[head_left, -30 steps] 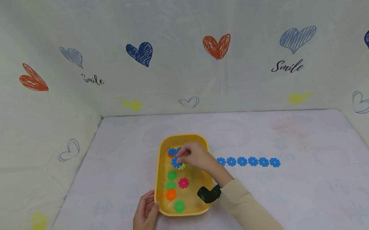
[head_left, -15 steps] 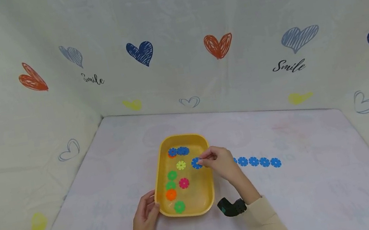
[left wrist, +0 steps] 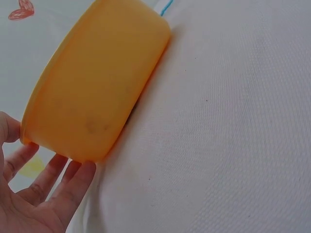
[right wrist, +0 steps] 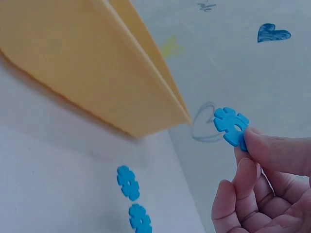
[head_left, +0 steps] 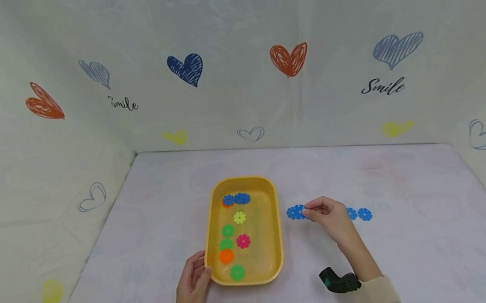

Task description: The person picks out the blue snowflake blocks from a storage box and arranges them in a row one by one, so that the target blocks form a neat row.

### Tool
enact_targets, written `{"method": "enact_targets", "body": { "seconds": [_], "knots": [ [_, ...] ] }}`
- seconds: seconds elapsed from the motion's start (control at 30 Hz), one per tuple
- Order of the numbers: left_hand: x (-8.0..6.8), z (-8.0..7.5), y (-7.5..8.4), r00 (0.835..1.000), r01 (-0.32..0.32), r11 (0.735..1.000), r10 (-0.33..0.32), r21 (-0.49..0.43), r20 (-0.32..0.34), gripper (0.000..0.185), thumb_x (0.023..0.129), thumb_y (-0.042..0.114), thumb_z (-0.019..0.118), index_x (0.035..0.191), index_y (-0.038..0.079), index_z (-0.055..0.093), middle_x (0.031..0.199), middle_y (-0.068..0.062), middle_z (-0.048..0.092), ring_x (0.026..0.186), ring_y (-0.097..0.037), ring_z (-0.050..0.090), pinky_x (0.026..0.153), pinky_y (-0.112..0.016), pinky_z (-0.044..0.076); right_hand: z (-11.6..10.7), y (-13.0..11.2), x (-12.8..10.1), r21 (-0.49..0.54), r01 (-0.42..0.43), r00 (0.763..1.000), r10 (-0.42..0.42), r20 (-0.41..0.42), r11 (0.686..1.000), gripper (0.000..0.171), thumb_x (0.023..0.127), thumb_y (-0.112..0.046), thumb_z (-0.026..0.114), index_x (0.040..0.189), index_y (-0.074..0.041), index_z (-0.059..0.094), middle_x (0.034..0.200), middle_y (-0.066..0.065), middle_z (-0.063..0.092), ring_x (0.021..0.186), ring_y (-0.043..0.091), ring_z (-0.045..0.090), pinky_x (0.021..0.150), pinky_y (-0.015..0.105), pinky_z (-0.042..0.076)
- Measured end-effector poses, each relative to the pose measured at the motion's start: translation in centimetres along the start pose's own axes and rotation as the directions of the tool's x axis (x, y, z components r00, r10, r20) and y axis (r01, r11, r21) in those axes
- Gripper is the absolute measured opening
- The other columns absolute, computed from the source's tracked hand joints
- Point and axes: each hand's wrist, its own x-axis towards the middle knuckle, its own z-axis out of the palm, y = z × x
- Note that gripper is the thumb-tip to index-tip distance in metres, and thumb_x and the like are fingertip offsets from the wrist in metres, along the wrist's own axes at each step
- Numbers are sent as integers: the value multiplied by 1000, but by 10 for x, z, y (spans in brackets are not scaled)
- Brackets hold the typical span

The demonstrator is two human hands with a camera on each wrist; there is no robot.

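The left hand (head_left: 190, 285) rests against the near left corner of the yellow tray (head_left: 273, 230), fingers straight and relaxed along the outside wall, the thumb at the rim; the left wrist view shows the fingertips (left wrist: 73, 177) touching the tray's underside edge, not curled round it.

Using the tray as the landmark and moving rightward: inside it, at the far end, lie two blue flower discs (head_left: 237, 199) overlapping, with a bit of orange showing under their left edge. Nearer from there sits a yellow disc (head_left: 239, 217). Then come two green discs (head_left: 226, 237) by the left wall, a pink disc (head_left: 243, 241) beside them toward the middle, an orange disc (head_left: 226, 256) a little nearer, and another green disc (head_left: 237, 272) close to the near wall.

Just right of the tray, over the pale tablecloth (head_left: 427, 249), the right hand (head_left: 330, 217) pinches a blue flower disc (head_left: 296, 212) between thumb and forefinger, the other fingers curled loosely beneath. The right wrist view shows the disc held on edge, clear of the cloth, with the tray's outer wall close beside it. Farther right of the tray, past the hand, a row of blue discs (head_left: 359, 214) lies flat on the cloth; two show in the head view, the rest of the line being hidden by the hand. A dark wrist camera (head_left: 338, 281) sits at the cuff of the beige sleeve (head_left: 378, 299).
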Motion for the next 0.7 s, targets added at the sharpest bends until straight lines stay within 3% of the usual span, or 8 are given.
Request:
{"method": "enact_targets", "body": {
  "seconds": [0.07, 0.17, 0.47, 0.7],
  "knots": [
    [0, 0, 0, 1000, 1, 1000, -1, 1, 1, 35, 91, 20, 54, 125, 13, 47, 117, -11, 56, 96, -6, 57, 79, -9, 45, -6, 21, 9, -4, -13, 1000, 13, -20, 1000, 44, 71, -55, 66, 97, -20, 63, 87, -1, 65, 79, 13, 60, 67, 21, 50],
    [1, 0, 1, 1000, 11, 1000, -11, 0, 2, 36, 91, 21, 54, 125, 13, 47, 118, -11, 56, 98, -9, 57, 78, -10, 45, -19, 30, 8, 13, -46, 998, 47, -50, 999, 45, 72, -54, 66, 99, -18, 62, 88, 1, 65, 79, 15, 60, 69, 23, 50],
    [1, -1, 2, 999, 33, 999, -33, 3, 9, 38, 90, 25, 54, 126, 15, 46, 120, -10, 55, 100, -13, 57, 78, -10, 45, -60, -9, -21, 62, -153, 982, 158, -104, 986, 41, 80, -35, 67, 105, -4, 59, 77, -11, 61, 74, 7, 58, 66, 16, 48],
    [1, 1, 3, 999, 42, 999, -42, 6, 8, 37, 90, 23, 54, 126, 14, 46, 119, -11, 55, 102, -17, 56, 79, -13, 47, -84, 6, -19, 57, -257, 950, 263, -168, 965, 42, 81, -37, 65, 110, -7, 58, 73, -18, 58, 71, 2, 54, 62, 12, 45]
  ]
}}
